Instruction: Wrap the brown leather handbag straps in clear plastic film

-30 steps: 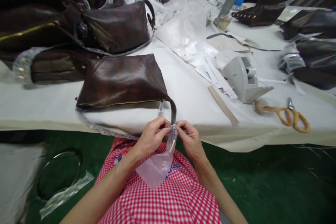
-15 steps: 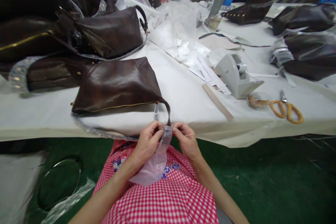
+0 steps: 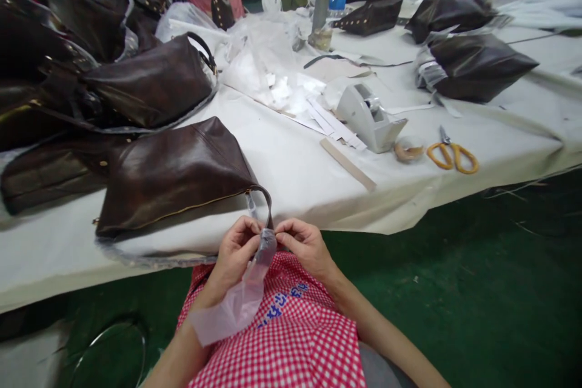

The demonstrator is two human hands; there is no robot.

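My left hand and right hand are still pinching a translucent plastic sleeve, seemingly around the narrow dark-brown leather strap; its wrapping is continuing.

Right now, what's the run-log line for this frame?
left hand: pinching plastic sleeve | right hand: pinching sleeve's opposite edge | strap: reaches sleeve's upper end | brown bag: lying on white-covered table

the nearest bag lies left of the scissors.

Strap end unclear inside plastic sleeve
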